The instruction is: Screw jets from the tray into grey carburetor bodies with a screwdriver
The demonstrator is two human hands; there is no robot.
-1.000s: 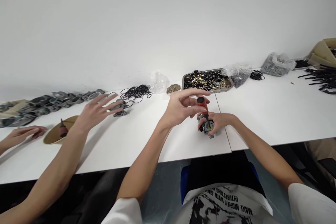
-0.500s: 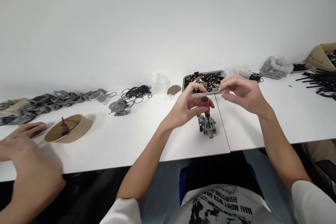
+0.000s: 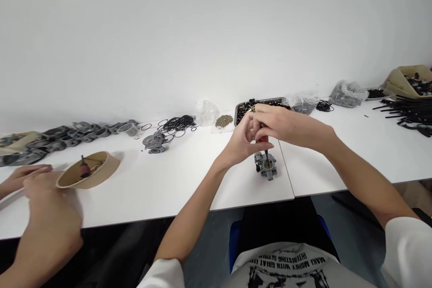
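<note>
A small grey carburetor [image 3: 266,166] rests on the white table in front of me. Into its round opening reaches the dark shaft of a red-handled screwdriver [image 3: 263,138], which stands almost upright. My left hand [image 3: 240,140] is closed around the handle from the left side. Over the handle's top, my right hand [image 3: 275,121] has its fingers bent and closed on it, touching my left fingers. Between them the two hands hide most of the handle.
Behind my hands lies a metal tray [image 3: 239,107] of small brass and black parts. Brass pieces [image 3: 224,121], black rubber rings [image 3: 180,122] and another carburetor [image 3: 155,142] lie to the left. A co-worker's hands [image 3: 40,180] are beside a beige bowl [image 3: 101,175]. Black tubes [image 3: 408,110] lie far right.
My right hand has moved left and down, from apart at the right onto the top of the screwdriver. The left hand keeps hold of it, and the carburetor stays in place.
</note>
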